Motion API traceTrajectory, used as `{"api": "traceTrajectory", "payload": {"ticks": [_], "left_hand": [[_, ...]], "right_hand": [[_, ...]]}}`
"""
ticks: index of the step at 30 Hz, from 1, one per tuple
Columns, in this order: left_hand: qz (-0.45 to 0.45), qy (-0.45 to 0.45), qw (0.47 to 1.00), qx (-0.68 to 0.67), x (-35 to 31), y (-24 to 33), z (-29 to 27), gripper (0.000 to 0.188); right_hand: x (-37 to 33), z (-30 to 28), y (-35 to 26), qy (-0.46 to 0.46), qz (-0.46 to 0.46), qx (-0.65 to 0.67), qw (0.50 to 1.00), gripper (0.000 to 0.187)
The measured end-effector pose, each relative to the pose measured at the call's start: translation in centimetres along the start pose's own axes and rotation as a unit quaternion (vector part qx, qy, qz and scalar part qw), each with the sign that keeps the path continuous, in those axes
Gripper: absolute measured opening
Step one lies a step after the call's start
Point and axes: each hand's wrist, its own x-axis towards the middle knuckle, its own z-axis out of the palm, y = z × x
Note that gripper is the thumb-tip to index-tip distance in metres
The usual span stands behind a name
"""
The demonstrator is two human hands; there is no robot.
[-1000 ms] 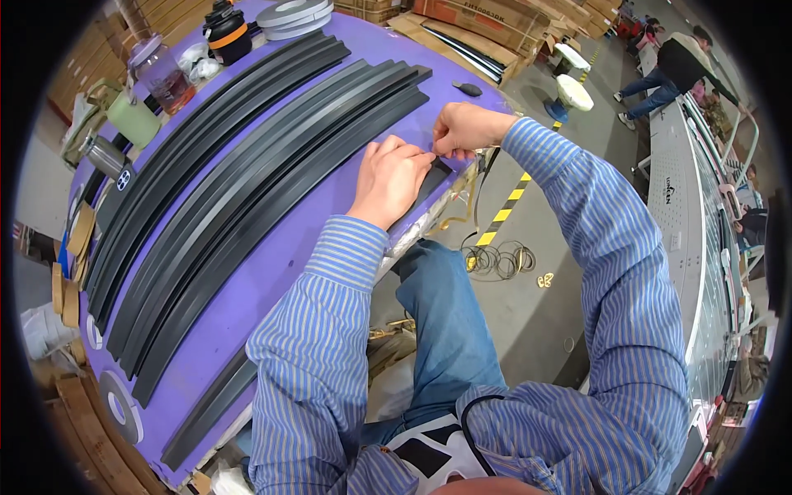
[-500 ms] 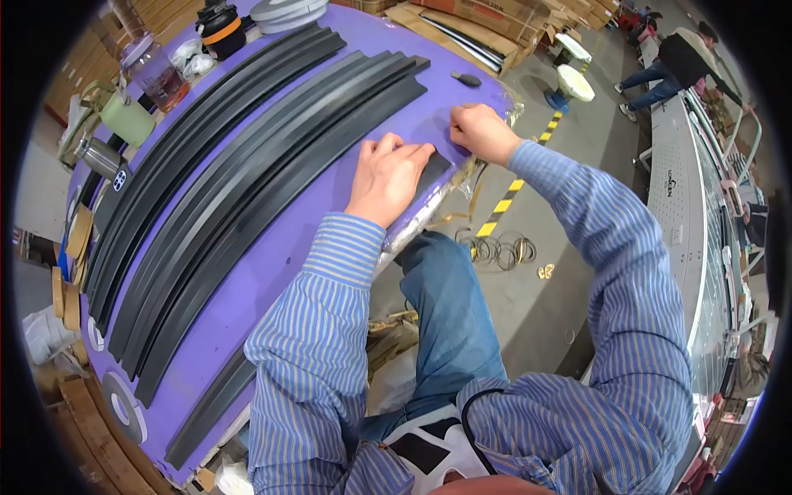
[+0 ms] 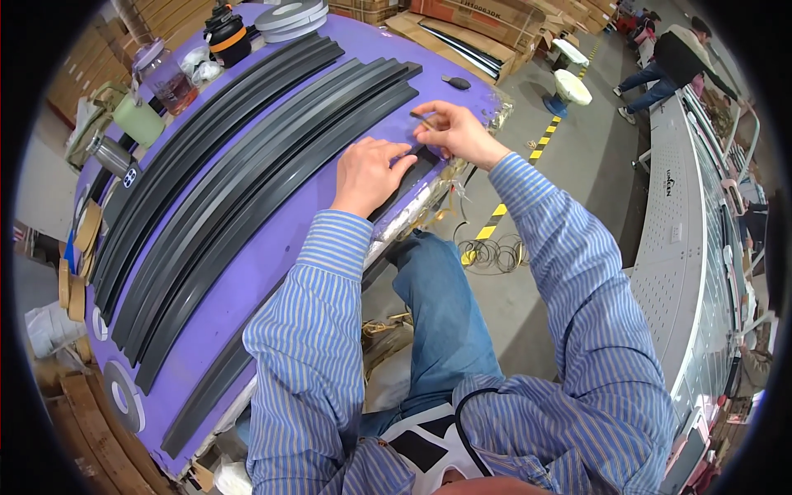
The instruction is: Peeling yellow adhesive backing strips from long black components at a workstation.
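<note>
A purple table [image 3: 247, 272] carries several long black rubber strips [image 3: 247, 165] lying side by side in curves. My left hand [image 3: 371, 173] lies flat, palm down, pressing on the near black strip [image 3: 417, 169] at the table's right edge. My right hand [image 3: 454, 132] hovers just past it, pinching a small thin dark piece [image 3: 421, 115] between thumb and fingers above the end of that strip. A small dark oval object [image 3: 455, 82] rests on the table beyond my right hand.
Tape rolls [image 3: 289, 15], a black-and-orange tool [image 3: 227, 37], a jar [image 3: 165, 78] and a green cup [image 3: 136, 120] crowd the far end. Cardboard boxes [image 3: 470, 25] stand behind. Wire coils [image 3: 495, 252] lie on the floor. A grey machine [image 3: 685, 223] runs along the right, with a person [image 3: 676, 58] beyond.
My right hand has lifted off the strip's end and now holds a thin dark piece above it. My left hand stays pressed on the strip.
</note>
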Motion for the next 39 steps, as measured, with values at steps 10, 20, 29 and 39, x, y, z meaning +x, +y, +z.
{"api": "traceTrajectory", "payload": {"ticks": [10, 20, 29, 39], "left_hand": [[-0.044, -0.026, 0.998, -0.026, -0.6, -0.2, -0.3, 0.016], [-0.095, -0.003, 0.995, 0.005, -6.4, 0.5, -5.0, 0.017], [-0.114, -0.008, 0.993, -0.025, -9.2, -0.2, -7.8, 0.016], [-0.114, -0.009, 0.993, -0.005, -10.2, 0.0, -8.8, 0.016]], "right_hand": [[0.7, -0.5, 0.6, -0.117, 0.039, 0.008, 0.992, 0.04], [1.0, -0.6, 1.5, -0.127, 0.046, 0.071, 0.988, 0.044], [1.3, 0.8, 0.8, -0.103, -0.043, -0.12, 0.987, 0.048], [1.0, -1.3, 1.2, -0.107, 0.064, 0.035, 0.992, 0.057]]}}
